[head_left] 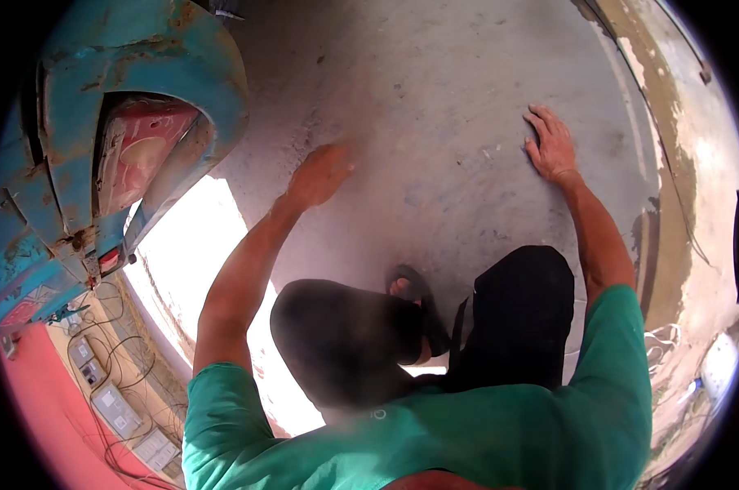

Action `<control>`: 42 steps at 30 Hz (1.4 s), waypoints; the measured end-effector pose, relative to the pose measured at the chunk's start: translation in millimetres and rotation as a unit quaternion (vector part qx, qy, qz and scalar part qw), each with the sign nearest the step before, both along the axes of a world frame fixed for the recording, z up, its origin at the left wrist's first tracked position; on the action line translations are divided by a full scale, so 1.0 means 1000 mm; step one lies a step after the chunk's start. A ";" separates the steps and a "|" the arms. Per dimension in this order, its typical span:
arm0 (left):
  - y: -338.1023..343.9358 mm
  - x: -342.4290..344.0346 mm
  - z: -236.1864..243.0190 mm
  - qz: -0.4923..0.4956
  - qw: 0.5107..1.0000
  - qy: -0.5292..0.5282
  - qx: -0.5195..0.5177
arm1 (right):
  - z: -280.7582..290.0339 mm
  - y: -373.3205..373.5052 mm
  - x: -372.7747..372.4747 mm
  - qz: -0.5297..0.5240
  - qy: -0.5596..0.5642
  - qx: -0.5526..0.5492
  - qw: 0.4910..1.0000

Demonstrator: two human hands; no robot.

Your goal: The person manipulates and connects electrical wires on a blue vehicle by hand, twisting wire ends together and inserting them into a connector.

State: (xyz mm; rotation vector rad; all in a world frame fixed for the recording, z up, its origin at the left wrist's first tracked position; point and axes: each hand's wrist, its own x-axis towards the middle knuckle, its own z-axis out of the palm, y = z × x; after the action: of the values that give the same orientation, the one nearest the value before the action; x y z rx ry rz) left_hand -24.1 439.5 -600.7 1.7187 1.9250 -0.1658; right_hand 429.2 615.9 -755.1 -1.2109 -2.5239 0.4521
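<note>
While the person crouches in dark trousers (524,318) and a sandal (410,286), the right hand (553,147) lies flat and open on the grey concrete floor (434,90), its grip empty. Blurred, the left hand (320,173) hovers over or touches the same floor, seemingly open and empty. A worn blue vehicle body (141,73) stands well left.

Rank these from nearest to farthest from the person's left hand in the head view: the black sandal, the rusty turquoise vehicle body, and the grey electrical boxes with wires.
Measured from the left hand:
1. Rusty turquoise vehicle body, to its left, upper left of the view.
2. Black sandal, below and right, between the knees.
3. Grey electrical boxes with wires, far down at lower left.
</note>
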 end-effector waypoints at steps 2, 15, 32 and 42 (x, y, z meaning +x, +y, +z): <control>-0.003 -0.002 -0.042 0.000 1.000 0.012 0.004 | 0.011 -0.006 0.006 -0.021 -0.027 -0.055 0.998; -0.058 0.013 -0.124 0.022 0.985 0.104 0.137 | 0.266 0.100 -0.109 0.005 -0.059 -0.191 0.980; -0.004 -0.060 0.064 0.410 0.843 -0.344 -0.059 | 0.255 0.103 -0.382 0.226 0.344 -0.330 0.850; -0.018 0.007 0.126 0.564 0.787 -0.238 0.078 | 0.251 0.062 -0.455 0.397 0.421 -0.349 0.737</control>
State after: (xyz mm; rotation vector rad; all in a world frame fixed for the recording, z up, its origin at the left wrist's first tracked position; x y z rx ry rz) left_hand -17.3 421.9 -475.0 0.3470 2.2140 0.8066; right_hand -25.8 677.5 -504.1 0.1391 -1.8748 1.7796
